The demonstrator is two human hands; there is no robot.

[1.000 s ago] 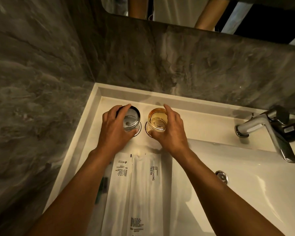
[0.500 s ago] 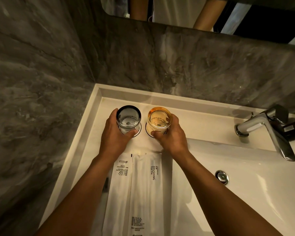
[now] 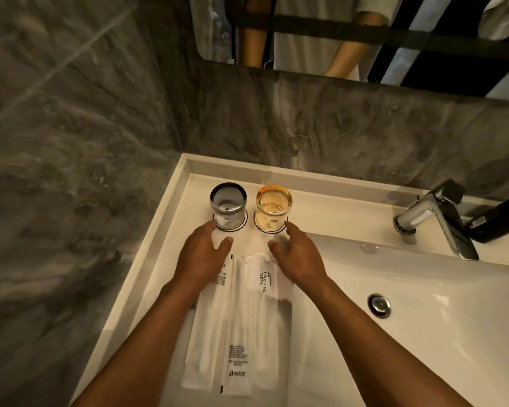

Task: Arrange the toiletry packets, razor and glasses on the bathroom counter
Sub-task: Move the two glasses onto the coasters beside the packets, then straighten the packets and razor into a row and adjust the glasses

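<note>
White toiletry packets (image 3: 241,324), one printed "BRUSHING TEETH", are laid side by side lengthwise on the counter ledge (image 3: 165,259) left of the sink basin (image 3: 423,333). Behind them a clear grey glass (image 3: 228,205) and an amber glass (image 3: 273,207) are stood upright on round coasters. The left hand (image 3: 202,257) and right hand (image 3: 298,255) are held loosely spread with nothing gripped, fingertips just short of the glasses.
</note>
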